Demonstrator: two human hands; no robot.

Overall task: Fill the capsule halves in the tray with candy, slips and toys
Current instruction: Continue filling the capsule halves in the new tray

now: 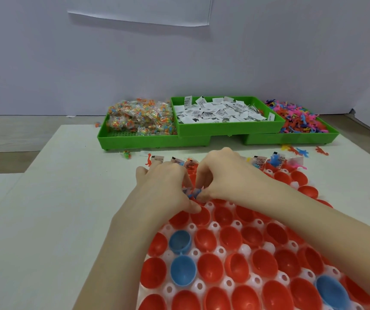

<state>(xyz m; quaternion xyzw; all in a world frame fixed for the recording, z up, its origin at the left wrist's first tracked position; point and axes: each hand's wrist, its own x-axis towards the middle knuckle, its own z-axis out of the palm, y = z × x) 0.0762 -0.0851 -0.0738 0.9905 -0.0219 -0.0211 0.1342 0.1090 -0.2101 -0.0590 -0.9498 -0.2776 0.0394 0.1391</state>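
Over tray (215, 225) | left hand (164, 186), right hand (222, 177) both pinching blue toy (193, 193) between them

A white tray (215, 225) holds rows of open capsule halves (231, 240), mostly red with a few blue, the near ones empty. The far row (269, 163) already carries slips and toys. Behind, three green bins hold wrapped candy (139, 118), printed white slips (219, 111) and small colourful toys (298, 119), left to right.
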